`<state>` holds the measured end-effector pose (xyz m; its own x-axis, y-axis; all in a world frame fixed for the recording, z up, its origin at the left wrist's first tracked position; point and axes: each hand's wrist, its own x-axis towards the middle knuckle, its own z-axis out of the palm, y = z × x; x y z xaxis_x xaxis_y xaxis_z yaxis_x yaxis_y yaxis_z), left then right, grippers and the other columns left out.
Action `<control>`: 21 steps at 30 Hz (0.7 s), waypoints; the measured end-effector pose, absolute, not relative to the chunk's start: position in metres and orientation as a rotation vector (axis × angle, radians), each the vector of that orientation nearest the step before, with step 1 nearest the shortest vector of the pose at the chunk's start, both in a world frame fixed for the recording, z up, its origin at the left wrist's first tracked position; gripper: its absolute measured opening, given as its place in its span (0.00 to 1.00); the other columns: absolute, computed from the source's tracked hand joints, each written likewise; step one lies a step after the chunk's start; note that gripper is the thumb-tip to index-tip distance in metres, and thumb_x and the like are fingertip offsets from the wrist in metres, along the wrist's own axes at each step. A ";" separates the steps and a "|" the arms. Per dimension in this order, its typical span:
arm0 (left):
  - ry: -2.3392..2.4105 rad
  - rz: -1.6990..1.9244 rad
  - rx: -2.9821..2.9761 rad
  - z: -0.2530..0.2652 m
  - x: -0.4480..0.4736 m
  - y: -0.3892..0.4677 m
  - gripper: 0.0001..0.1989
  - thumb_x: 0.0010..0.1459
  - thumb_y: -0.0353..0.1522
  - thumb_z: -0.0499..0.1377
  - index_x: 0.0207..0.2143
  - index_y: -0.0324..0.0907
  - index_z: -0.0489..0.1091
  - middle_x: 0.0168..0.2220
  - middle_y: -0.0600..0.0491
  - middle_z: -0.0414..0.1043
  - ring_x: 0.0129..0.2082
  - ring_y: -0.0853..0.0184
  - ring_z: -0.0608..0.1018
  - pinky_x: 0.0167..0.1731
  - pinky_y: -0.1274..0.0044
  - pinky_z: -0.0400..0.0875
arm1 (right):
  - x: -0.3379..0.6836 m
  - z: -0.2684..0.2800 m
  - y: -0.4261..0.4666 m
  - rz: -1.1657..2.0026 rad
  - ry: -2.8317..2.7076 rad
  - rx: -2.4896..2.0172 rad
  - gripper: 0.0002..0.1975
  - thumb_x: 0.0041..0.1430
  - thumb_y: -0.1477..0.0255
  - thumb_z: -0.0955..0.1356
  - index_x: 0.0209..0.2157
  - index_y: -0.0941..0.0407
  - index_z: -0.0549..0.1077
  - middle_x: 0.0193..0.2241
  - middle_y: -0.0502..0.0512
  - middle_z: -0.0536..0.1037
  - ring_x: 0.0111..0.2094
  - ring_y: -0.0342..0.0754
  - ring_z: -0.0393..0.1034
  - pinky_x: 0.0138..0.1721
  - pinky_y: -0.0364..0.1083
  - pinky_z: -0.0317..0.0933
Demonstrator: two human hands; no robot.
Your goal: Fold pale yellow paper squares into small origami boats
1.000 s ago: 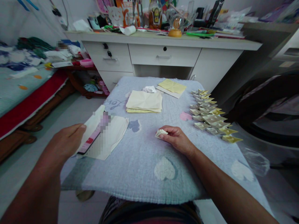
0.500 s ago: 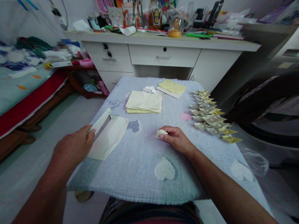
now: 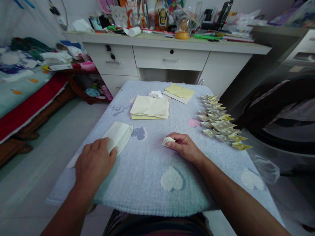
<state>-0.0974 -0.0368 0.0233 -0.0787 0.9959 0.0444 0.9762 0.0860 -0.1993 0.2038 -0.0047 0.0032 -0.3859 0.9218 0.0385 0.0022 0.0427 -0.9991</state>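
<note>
My left hand (image 3: pixel 96 161) lies palm down on a white folded paper packet (image 3: pixel 120 135) at the left of the cloth-covered table. Its fingers rest flat over the packet's near part, with the thumb along the right side. Between the thumb and fingers of my right hand (image 3: pixel 183 144) is a small folded piece of paper (image 3: pixel 168 141), pale and pointed, held low over the middle of the cloth. Rows of folded paper boats (image 3: pixel 219 123) in silver and yellow stand to the right of that hand. Farther back sits a stack of cream and yellow paper sheets (image 3: pixel 150 106).
A yellow sheet on a white one (image 3: pixel 179 91) and a crumpled white tissue (image 3: pixel 155 94) lie at the table's far side. Behind stands a cluttered white desk (image 3: pixel 172 59). A clear plastic bag (image 3: pixel 265 168) hangs by the right edge; a bed (image 3: pixel 24 95) is at left.
My left hand has let go of the packet's lifted flap, which now lies folded down, and come to rest on top. My right hand keeps its pinch on the small folded paper.
</note>
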 end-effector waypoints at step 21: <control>-2.125 -0.527 -2.274 0.027 -0.079 -0.033 0.24 0.60 0.44 0.51 0.55 0.43 0.62 0.61 0.43 0.59 0.60 0.48 0.61 0.58 0.58 0.56 | 0.202 -0.001 -0.004 1.417 -1.567 -0.942 0.11 0.56 0.62 0.72 0.33 0.55 0.79 0.32 0.53 0.77 0.35 0.45 0.69 0.40 0.45 0.62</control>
